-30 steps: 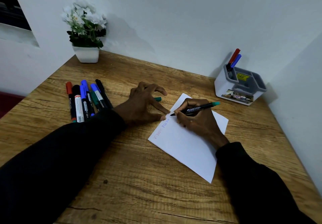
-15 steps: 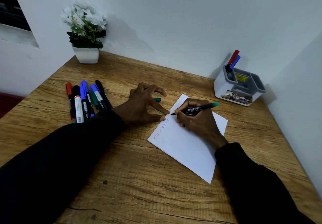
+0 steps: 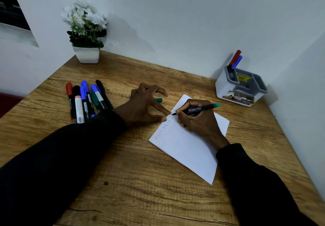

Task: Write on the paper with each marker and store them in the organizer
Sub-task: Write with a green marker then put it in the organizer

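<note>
Green-ended marker [image 3: 198, 110], centre-right of frame: light, rigid, probably slick-barrelled, best held low near the tip, where the right hand [image 3: 197, 120] pinches it over thin, slide-prone paper [image 3: 184, 146] that the spread left hand [image 3: 146, 106] pins to the counter [image 3: 140, 181].

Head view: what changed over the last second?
Nothing visibly moved. The right hand still grips the marker, tip on the paper; the left hand still steadies the paper's edge. The loose markers and organizer are unchanged.
</note>
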